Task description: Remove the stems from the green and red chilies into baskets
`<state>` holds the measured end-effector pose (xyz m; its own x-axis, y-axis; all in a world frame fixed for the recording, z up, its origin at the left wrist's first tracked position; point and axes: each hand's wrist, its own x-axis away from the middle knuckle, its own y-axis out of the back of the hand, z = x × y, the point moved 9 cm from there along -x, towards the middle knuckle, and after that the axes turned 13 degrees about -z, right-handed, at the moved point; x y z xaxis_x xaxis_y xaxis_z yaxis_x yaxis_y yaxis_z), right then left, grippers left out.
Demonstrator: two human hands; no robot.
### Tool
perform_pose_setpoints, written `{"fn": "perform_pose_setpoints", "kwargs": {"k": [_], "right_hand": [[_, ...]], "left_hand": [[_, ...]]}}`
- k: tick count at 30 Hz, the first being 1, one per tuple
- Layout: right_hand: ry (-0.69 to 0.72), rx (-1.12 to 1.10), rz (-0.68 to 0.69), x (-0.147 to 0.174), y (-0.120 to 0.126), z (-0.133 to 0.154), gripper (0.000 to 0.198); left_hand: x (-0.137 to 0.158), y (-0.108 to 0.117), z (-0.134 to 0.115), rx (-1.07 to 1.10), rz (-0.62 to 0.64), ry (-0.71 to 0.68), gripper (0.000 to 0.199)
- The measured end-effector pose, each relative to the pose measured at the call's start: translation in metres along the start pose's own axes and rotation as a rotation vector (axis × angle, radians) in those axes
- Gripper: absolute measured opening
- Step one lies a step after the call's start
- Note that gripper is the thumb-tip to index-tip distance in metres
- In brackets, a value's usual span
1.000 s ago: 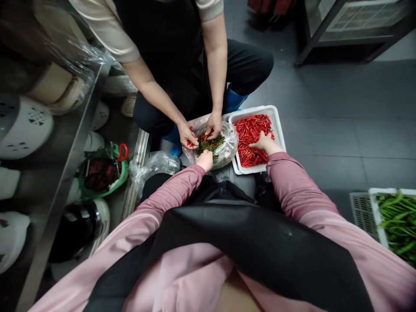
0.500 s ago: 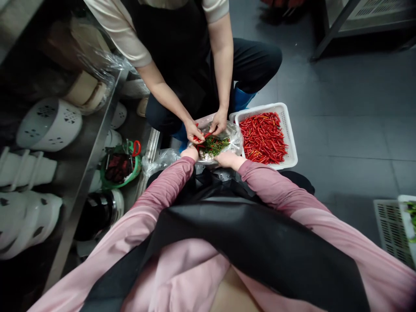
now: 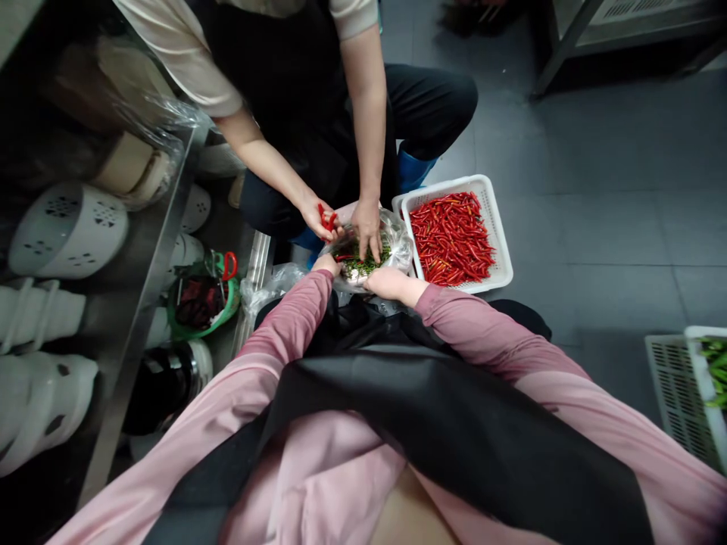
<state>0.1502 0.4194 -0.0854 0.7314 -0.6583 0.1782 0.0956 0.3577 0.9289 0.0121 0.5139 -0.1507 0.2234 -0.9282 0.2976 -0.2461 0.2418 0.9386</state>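
My left hand (image 3: 328, 264) is curled at the near left rim of a clear plastic bag (image 3: 402, 241); its fingertips are mostly hidden. A little red shows right beside it, but I cannot tell if it is held. Across the bag's near right side, my right hand (image 3: 387, 283) has its fingers bent in at a heap of green chili stems (image 3: 372, 261); what they pinch is hidden. A co-worker opposite holds red chilies (image 3: 328, 219) in one hand, and the other hand (image 3: 367, 227) reaches down into the bag.
A white basket (image 3: 500, 261) of red chilies (image 3: 453, 238) stands right of the bag. At left are a metal shelf (image 3: 141, 303) with white pots and a green basin (image 3: 232, 303) with red-handled scissors (image 3: 229, 265). Crates (image 3: 678, 386) with green vegetables are at far right.
The co-worker's hands have parted: one lifts red chilies to the left, the other has lowered into the stems. My hands stay at the bag. The view has shifted slightly.
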Motion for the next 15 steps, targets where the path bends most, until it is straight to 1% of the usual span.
{"fn": "perform_pose_setpoints", "kwargs": {"k": [3, 5, 8, 11, 13, 15], "right_hand": [[0.003, -0.025, 0.025, -0.002, -0.004, 0.001, 0.03], [-0.009, -0.032, 0.033, -0.002, -0.004, 0.0, 0.031], [-0.031, -0.029, 0.02, -0.002, -0.002, -0.004, 0.031], [-0.035, -0.023, -0.013, 0.001, 0.004, -0.005, 0.031], [-0.042, -0.025, -0.022, 0.003, 0.008, -0.006, 0.032], [-0.055, -0.031, -0.01, 0.005, 0.009, -0.009, 0.034]], "left_hand": [[0.009, -0.002, -0.001, -0.165, 0.001, -0.03, 0.054], [0.015, -0.002, -0.007, -0.227, -0.029, -0.082, 0.055], [0.021, -0.007, -0.015, -0.304, -0.013, -0.169, 0.051], [0.019, -0.013, -0.021, -0.36, 0.018, -0.223, 0.046], [0.013, -0.014, -0.024, -0.377, 0.032, -0.243, 0.042], [0.006, -0.012, -0.024, -0.358, 0.044, -0.223, 0.039]]}}
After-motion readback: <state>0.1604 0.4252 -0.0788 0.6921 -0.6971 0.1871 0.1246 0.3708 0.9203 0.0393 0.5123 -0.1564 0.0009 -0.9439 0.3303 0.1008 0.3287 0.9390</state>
